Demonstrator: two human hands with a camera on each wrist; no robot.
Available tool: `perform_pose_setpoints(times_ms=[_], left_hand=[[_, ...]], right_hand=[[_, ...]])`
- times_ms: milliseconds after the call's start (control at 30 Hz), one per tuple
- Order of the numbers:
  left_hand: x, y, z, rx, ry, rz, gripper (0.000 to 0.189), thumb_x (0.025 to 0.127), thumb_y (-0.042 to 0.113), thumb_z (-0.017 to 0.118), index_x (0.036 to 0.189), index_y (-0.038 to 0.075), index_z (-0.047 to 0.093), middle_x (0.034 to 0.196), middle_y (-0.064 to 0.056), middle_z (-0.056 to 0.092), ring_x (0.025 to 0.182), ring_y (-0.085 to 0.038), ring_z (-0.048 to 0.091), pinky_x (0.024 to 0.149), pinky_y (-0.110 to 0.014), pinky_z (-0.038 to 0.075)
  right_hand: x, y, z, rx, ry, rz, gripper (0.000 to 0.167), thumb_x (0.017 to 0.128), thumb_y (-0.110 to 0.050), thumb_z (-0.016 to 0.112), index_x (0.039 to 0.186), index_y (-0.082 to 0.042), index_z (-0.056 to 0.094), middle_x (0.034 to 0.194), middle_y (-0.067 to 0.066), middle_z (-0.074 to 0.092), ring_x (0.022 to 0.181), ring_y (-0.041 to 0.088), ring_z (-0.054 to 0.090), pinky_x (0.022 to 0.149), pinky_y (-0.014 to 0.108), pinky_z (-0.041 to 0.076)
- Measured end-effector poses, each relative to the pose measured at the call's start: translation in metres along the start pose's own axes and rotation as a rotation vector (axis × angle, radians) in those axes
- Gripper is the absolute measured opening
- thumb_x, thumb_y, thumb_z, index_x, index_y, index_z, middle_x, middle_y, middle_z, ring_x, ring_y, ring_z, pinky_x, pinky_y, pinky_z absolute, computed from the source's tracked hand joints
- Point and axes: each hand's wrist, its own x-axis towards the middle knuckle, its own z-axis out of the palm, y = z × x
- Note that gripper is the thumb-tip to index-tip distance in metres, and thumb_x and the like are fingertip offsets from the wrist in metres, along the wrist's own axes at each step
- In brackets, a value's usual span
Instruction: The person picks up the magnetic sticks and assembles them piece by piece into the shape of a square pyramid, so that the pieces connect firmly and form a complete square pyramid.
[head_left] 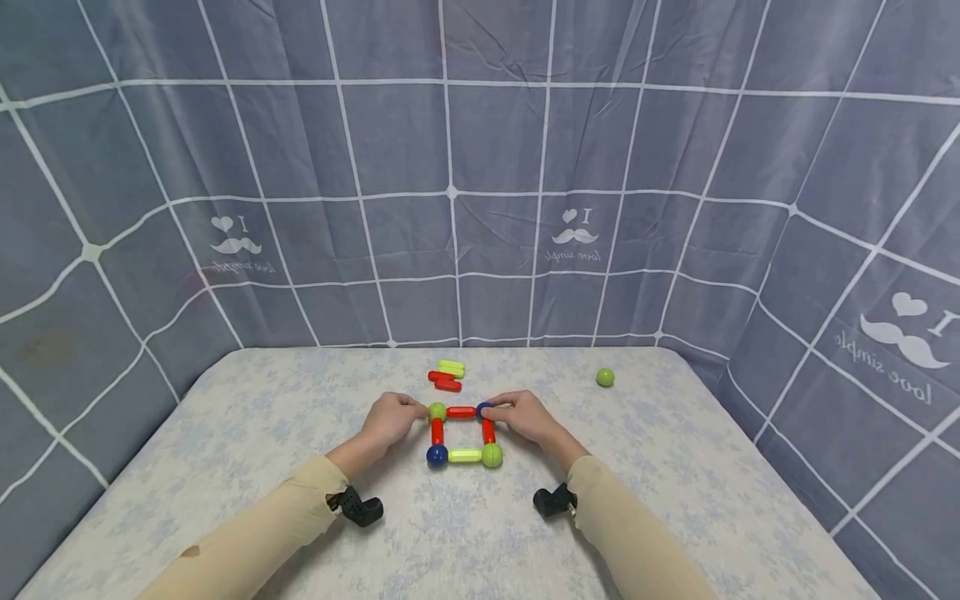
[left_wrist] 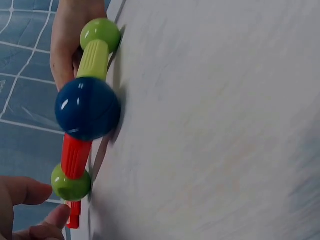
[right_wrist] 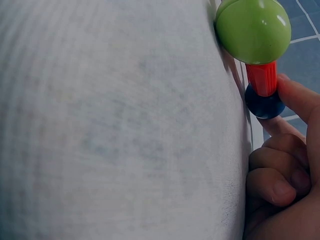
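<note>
Green ball (head_left: pixel 438 410), blue ball (head_left: pixel 481 409) held by hands (head_left: pixel 392 418).

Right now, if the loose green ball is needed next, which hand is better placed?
Probably the right hand: the loose green ball lies nearer it, while the left hand is across the rod-and-ball square. That hand would first leave the far blue ball it touches.

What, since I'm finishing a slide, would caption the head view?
Left hand and right hand at the far corners of a four-sided frame of colored rods and balls.
</note>
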Motion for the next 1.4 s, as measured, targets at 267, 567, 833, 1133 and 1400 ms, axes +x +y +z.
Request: perform_pose_setpoints(times_ms=[267, 567, 833, 1133, 1400], left_hand=[[0.036, 0.003, 0.001, -0.047, 0.026, 0.119, 0.022, 0.093, 0.021, 0.068, 0.111, 0.009, 0.075, 0.103, -0.012, 0.062, 0.08, -0.022, 0.05, 0.063, -0.03, 0.041], [0.065, 0.012, 0.003, -0.036, -0.073, 0.179, 0.022, 0.092, 0.013, 0.069, 0.113, 0.008, 0.076, 0.109, -0.014, 0.065, 0.066, -0.019, 0.046, 0.059, -0.028, 0.038], [0.086, 0.014, 0.006, 0.104, -0.168, 0.245, 0.023, 0.09, 0.007, 0.069, 0.111, 0.011, 0.078, 0.115, -0.012, 0.068, 0.079, -0.022, 0.051, 0.064, -0.028, 0.04], [0.081, 0.02, 0.008, 0.279, -0.144, 0.253, 0.027, 0.087, 0.005, 0.072, 0.113, 0.008, 0.077, 0.122, -0.012, 0.068, 0.084, -0.02, 0.056, 0.066, -0.027, 0.045], [0.076, 0.032, 0.005, 0.524, -0.147, 0.29, 0.02, 0.083, 0.007, 0.075, 0.103, 0.008, 0.08, 0.104, -0.005, 0.073, 0.083, -0.019, 0.059, 0.071, -0.031, 0.051]], right_hand=[[-0.001, -0.001, -0.001, 0.006, -0.004, 0.001, 0.039, 0.089, -0.04, 0.076, 0.117, -0.013, 0.077, 0.076, -0.003, 0.055, 0.061, 0.014, 0.042, 0.058, 0.026, 0.035], [0.002, 0.002, 0.001, -0.006, -0.005, 0.017, 0.04, 0.089, -0.042, 0.076, 0.118, -0.015, 0.076, 0.065, -0.003, 0.05, 0.06, 0.014, 0.043, 0.058, 0.028, 0.035], [0.003, 0.004, 0.002, -0.002, -0.013, 0.016, 0.041, 0.089, -0.042, 0.075, 0.119, -0.015, 0.075, 0.063, -0.004, 0.05, 0.058, 0.014, 0.043, 0.057, 0.027, 0.035], [0.002, 0.001, 0.002, 0.001, -0.01, 0.011, 0.042, 0.089, -0.041, 0.075, 0.12, -0.013, 0.075, 0.068, -0.003, 0.053, 0.06, 0.014, 0.045, 0.058, 0.027, 0.037], [0.002, 0.001, 0.001, -0.002, -0.006, 0.022, 0.042, 0.09, -0.04, 0.075, 0.121, -0.013, 0.075, 0.066, -0.003, 0.051, 0.059, 0.014, 0.044, 0.058, 0.027, 0.036]])
